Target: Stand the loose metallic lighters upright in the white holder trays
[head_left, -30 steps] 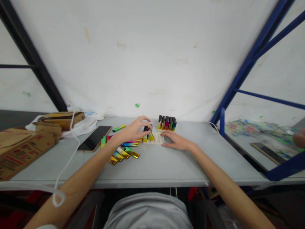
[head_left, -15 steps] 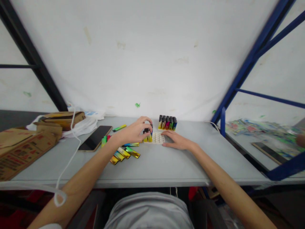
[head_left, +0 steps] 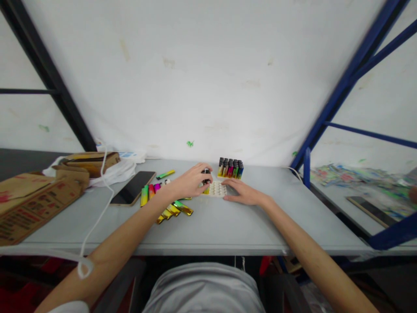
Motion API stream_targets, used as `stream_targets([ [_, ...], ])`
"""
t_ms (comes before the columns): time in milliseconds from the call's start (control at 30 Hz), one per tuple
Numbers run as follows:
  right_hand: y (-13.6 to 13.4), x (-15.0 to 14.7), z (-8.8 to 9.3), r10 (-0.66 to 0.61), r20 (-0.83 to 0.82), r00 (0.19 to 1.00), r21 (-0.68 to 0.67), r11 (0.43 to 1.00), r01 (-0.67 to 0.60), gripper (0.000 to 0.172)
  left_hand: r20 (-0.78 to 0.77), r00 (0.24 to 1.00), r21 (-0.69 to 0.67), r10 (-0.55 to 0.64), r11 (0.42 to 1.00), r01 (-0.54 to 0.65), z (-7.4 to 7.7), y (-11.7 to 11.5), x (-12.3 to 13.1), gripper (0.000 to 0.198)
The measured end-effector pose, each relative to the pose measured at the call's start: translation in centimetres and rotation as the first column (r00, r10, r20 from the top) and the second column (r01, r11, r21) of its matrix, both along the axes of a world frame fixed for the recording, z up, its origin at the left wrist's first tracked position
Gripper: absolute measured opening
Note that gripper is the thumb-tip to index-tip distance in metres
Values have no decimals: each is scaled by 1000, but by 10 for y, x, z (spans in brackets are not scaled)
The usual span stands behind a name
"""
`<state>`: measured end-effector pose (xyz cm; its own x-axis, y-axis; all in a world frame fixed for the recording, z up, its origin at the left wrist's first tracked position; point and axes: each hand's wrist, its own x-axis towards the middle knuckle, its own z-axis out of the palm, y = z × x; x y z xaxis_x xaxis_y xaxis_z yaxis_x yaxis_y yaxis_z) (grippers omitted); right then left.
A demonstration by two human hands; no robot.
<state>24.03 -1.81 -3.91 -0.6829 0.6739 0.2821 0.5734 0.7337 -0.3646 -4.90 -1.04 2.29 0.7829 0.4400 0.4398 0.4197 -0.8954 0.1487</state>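
Observation:
My left hand (head_left: 191, 181) is closed around the dark top of a lighter (head_left: 206, 172) at the left end of a small white tray with round holes (head_left: 217, 189). Yellow lighter bodies show below the fingers; the hand hides how many stand there. At the tray's right end, my right hand (head_left: 243, 192) holds its edge between thumb and fingertips. Several loose lighters (head_left: 182, 207) in green, gold, red and pink lie beside and under my left forearm. Behind the tray, a block of upright lighters with black tops (head_left: 230, 168) stands in rows.
A phone (head_left: 133, 188) lies left of the loose lighters. Cardboard boxes (head_left: 45, 204) and white plastic bags fill the left side, with a white cable (head_left: 97, 221) hanging in front. A blue metal frame (head_left: 325, 108) rises at right, beyond which lie another phone and colourful wrappers.
My left hand has shifted slightly right and lower over the left end of the tray, now covering more of the lighters there. My right hand stays on the tray's edge.

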Motion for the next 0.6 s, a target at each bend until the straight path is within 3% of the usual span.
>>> stream_targets([
  [167,-1,0,0,8,-8,1000,-11,1000,-8,54,50,999,-105,-7,994,12,-1,1,-3,21],
  [267,-1,0,1,1,-14,1000,-13,1000,-1,54,136,991,-152,15,988,6,11,5,-11,34],
  [367,-2,0,2,-6,-14,1000,-20,1000,6,54,183,977,-136,110,987,-85,27,9,-31,38],
  [433,-2,-1,2,-4,-11,1000,-29,1000,4,55,114,977,-117,177,979,-164,32,9,-50,42],
  [500,-1,-1,2,2,-17,1000,-37,999,-3,56,-17,972,-91,235,968,-235,26,3,-72,47],
  [600,1,-1,2,4,-41,999,-41,999,-5,56,-115,942,-19,314,948,-318,-3,-17,-104,59],
])
